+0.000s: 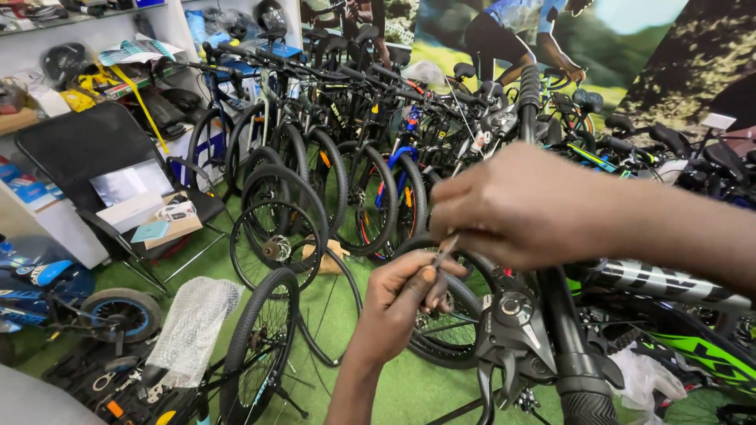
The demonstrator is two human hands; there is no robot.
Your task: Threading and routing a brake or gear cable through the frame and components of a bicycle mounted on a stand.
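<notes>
My left hand [404,297] rises from the bottom centre and pinches a thin grey metal tool or cable end [443,254] between thumb and fingers. My right hand [529,206] comes in from the right, its fingers closed over the upper end of the same thin piece. Both hands hover just left of a black handlebar [568,346] with a grey gear shifter [516,311] and brake lever [492,378]. The grip's ribbed end [591,408] shows at the bottom edge. What lies under my right palm is hidden.
Rows of parked bicycles [346,149] fill the back. Loose wheels [277,240] stand on green turf [339,303]. A black folding chair [94,149] with boxes sits at left, a small blue bike [55,291] below it, bubble wrap [193,327] and shelves [47,71] nearby.
</notes>
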